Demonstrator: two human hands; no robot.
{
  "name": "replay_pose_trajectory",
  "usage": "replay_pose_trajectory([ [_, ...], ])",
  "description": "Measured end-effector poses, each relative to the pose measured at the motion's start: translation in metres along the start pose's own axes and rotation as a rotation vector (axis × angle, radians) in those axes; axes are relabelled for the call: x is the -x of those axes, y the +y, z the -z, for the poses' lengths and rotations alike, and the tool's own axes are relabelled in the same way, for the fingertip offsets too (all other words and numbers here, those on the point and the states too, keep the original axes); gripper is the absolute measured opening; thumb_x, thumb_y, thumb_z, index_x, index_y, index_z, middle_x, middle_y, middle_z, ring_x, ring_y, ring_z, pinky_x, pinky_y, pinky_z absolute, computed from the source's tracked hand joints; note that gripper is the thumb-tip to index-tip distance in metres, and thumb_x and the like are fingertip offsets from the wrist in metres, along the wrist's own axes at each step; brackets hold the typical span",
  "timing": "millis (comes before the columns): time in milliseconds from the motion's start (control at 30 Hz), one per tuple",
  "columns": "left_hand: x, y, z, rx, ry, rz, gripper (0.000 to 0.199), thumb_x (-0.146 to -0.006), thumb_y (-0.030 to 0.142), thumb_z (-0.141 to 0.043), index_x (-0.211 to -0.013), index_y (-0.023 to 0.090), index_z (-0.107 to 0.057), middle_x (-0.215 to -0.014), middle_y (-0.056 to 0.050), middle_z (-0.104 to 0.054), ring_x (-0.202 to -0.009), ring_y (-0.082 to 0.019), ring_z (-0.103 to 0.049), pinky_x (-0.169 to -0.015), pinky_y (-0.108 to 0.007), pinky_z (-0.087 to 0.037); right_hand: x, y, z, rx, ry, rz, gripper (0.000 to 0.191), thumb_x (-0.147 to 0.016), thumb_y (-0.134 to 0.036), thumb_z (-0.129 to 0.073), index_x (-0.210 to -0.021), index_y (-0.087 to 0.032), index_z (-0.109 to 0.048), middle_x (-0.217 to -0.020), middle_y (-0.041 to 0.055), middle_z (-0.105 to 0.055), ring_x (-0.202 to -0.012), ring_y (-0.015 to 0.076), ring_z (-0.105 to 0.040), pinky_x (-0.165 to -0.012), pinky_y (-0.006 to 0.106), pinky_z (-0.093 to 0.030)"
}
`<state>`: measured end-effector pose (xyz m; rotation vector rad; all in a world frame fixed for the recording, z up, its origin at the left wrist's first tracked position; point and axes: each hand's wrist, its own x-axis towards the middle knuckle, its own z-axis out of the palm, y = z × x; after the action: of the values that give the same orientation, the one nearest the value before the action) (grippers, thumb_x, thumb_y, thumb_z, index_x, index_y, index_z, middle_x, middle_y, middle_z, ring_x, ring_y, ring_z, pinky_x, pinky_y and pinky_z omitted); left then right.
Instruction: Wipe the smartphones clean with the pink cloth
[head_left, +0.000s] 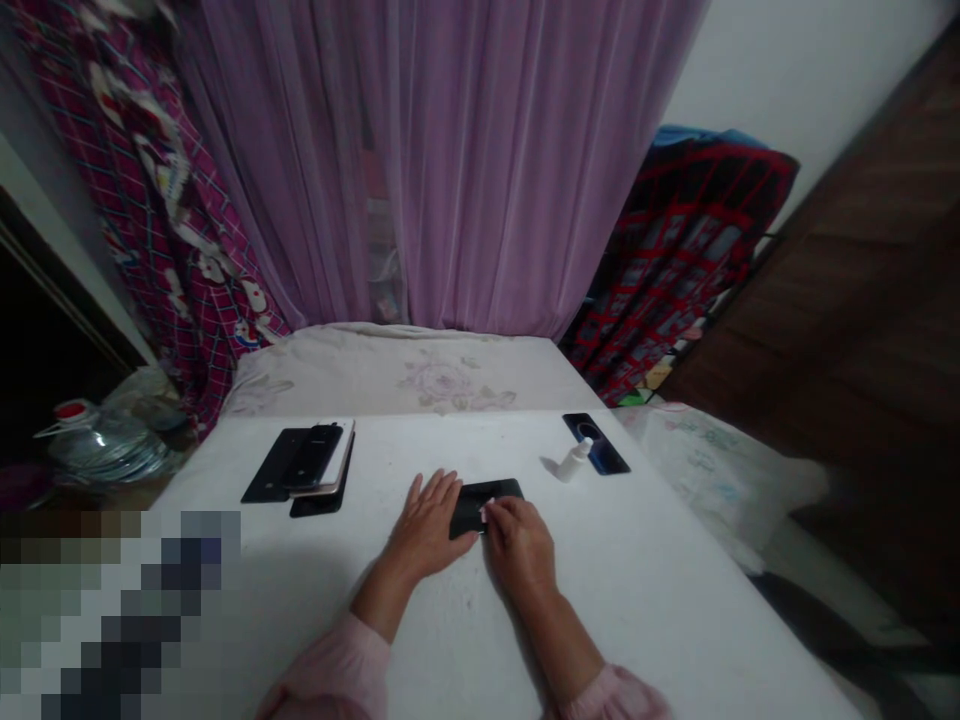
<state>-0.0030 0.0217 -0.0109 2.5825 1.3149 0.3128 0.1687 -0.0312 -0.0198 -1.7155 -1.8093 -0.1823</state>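
On the table (660, 590): we saw a black phone (501, 492) lying flat near the middle, with both hands at it.
Left hand (427, 525): it was open and flat on the table, the fingers spread, and its thumb came to the near edge of the phone.
Right hand (520, 545): it lay over the near part of the phone. Its fingertips (489, 512) pressed a white scrap (486, 511), maybe cloth, but we could not tell surely, nor could we tell if the hand was gripping it.
Between hands: they were close but apart, not clamped together on the phone.
Pile (300, 470): to the left, dark phones and one pale phone lay stacked, and no hand touched them.
Far side: a bottle (576, 460) lay on its side just beside a blue phone (598, 444), both away from the hands.
Behind: a cushion (397, 370) lay past the table, under a purple curtain (480, 150).
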Motion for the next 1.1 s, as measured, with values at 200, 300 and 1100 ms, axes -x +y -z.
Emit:
replay_pose_trajectory([
  [200,0.0,-0.004,-0.006,-0.013,0.055,-0.018,0.068,-0.085,0.05,-0.052,-0.142,0.016,-0.037,-0.152,-0.012,-0.035,-0.143,-0.028,-0.025,-0.118,-0.05,-0.012,0.001,0.014,0.005,0.031,0.017,-0.03,0.023,-0.089,-0.017,-0.052,-0.093,-0.022,-0.074,-0.091,0.0048,-0.068,-0.081,0.0175,-0.058,-0.073,0.026,-0.045],
  [300,0.0,-0.007,-0.011,-0.013,0.063,-0.029,0.068,-0.086,0.049,-0.052,-0.143,0.016,-0.035,-0.152,-0.012,-0.036,-0.142,-0.028,-0.026,-0.118,-0.05,-0.012,0.002,0.029,0.012,0.086,0.04,-0.084,0.024,-0.09,-0.018,-0.05,-0.092,-0.021,-0.074,-0.091,0.0059,-0.069,-0.08,0.0177,-0.058,-0.072,0.027,-0.045],
  [1100,0.002,-0.027,0.005,-0.012,-0.048,0.068,0.072,-0.083,0.042,-0.055,-0.147,0.016,-0.032,-0.155,-0.011,-0.026,-0.144,-0.028,-0.019,-0.118,-0.051,-0.017,-0.024,0.002,-0.009,-0.104,-0.049,0.083,0.02,-0.082,-0.009,-0.057,-0.083,-0.023,-0.071,-0.084,0.0023,-0.066,-0.079,0.0163,-0.059,-0.072,0.025,-0.043],
])
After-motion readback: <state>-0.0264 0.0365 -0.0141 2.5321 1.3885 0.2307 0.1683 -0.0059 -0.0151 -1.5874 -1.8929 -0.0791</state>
